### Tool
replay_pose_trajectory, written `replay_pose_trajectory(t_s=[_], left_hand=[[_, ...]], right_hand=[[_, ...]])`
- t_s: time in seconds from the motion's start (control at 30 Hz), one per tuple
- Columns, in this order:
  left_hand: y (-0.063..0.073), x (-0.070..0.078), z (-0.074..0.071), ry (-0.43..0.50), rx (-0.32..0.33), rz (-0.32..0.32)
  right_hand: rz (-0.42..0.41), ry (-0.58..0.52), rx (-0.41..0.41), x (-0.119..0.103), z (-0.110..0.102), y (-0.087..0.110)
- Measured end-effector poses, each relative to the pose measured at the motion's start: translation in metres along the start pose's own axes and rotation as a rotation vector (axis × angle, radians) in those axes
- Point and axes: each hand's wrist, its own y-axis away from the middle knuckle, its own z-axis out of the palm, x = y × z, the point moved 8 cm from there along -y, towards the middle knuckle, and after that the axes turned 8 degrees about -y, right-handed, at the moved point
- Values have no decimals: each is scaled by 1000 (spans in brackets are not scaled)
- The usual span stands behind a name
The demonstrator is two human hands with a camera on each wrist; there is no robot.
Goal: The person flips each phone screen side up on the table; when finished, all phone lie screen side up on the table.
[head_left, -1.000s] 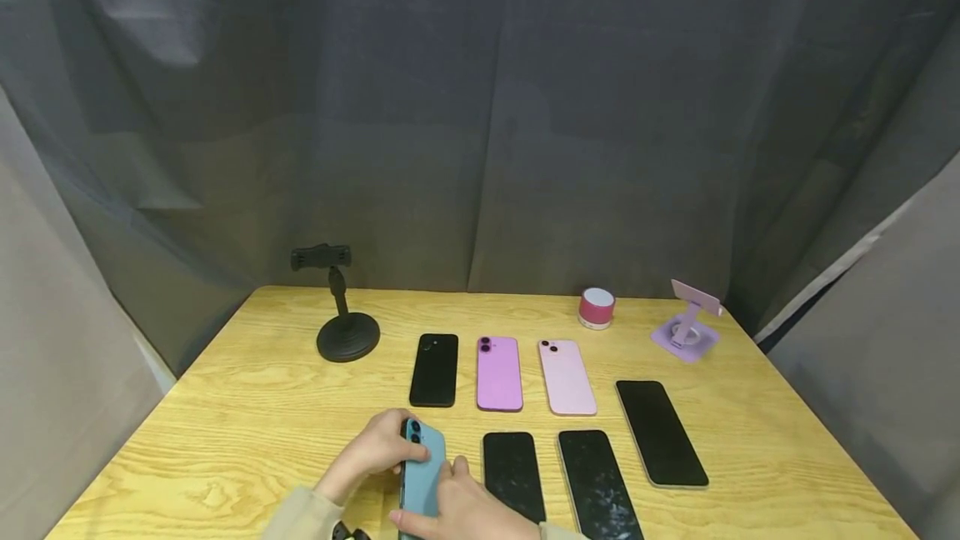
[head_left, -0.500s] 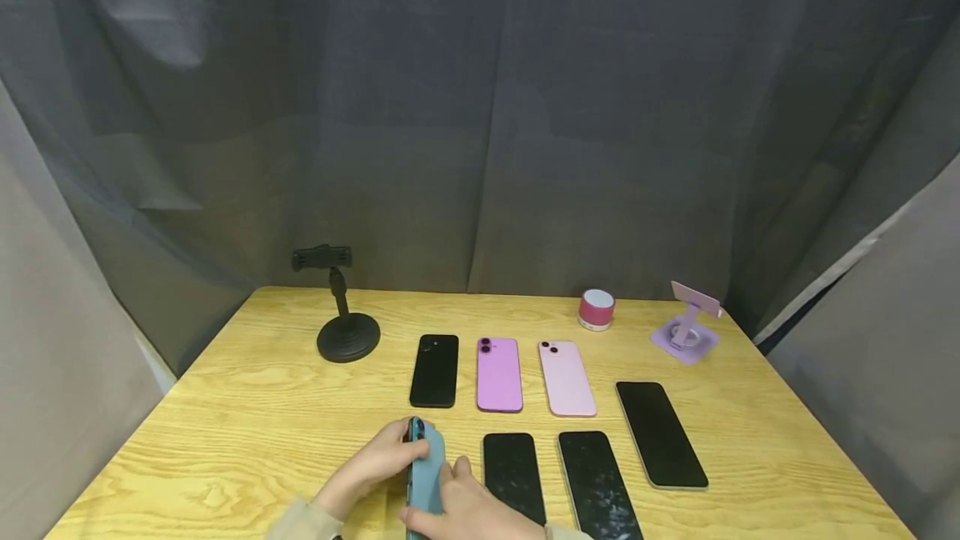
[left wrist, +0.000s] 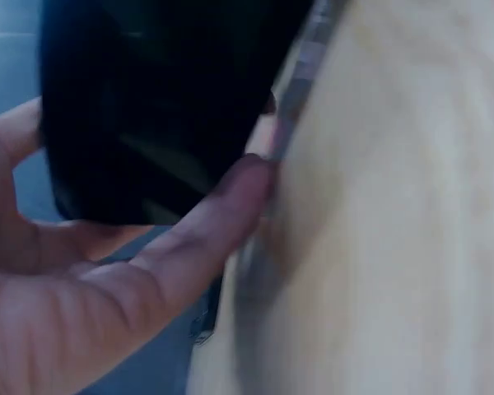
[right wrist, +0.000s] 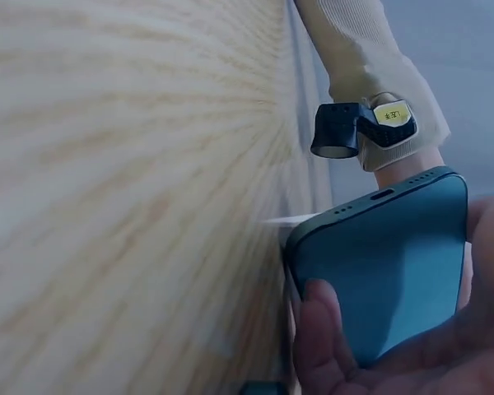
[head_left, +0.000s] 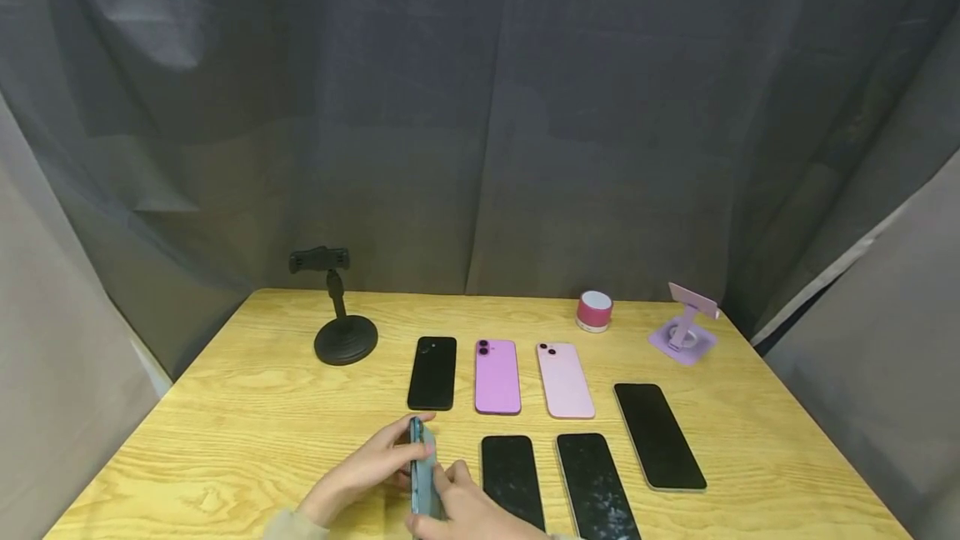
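Observation:
A blue phone [head_left: 422,482] is held on its long edge between both hands at the front of the table, in the head view. My left hand [head_left: 363,469] grips its upper end, thumb across the blue back. My right hand [head_left: 468,511] holds its lower part from the right. The left wrist view shows the phone's dark screen [left wrist: 156,123] above the left fingers. In the right wrist view the blue back [right wrist: 387,255] and the end with the charging port appear, the right thumb and fingers holding it. A dark screen-up phone [head_left: 512,477] lies just right of the right hand.
Behind lie a black phone [head_left: 432,373], a purple phone [head_left: 497,377] and a pink phone [head_left: 566,382], backs up. Two screen-up phones [head_left: 596,482] [head_left: 658,436] lie to the right. A black phone stand [head_left: 346,340], a pink cylinder [head_left: 595,312] and a purple stand [head_left: 684,338] stand farther back.
The blue phone has turned from showing its broad back to standing nearly edge-on in the head view. Both hands have shifted slightly right with it, still holding it.

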Motion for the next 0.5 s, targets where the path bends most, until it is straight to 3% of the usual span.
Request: replay_pose_trajectory(t_s=[0.1,0.2,0.5], left_hand=[[3,1,-1,32,-39,4],[5,2,-1,49,-31,16],[5,13,4,4,69,93]], right_hand=[[-84,59,16,-22,-5,10],[-123,103,30,-33,-7,13],[-99,57,169,-41,-24,11]])
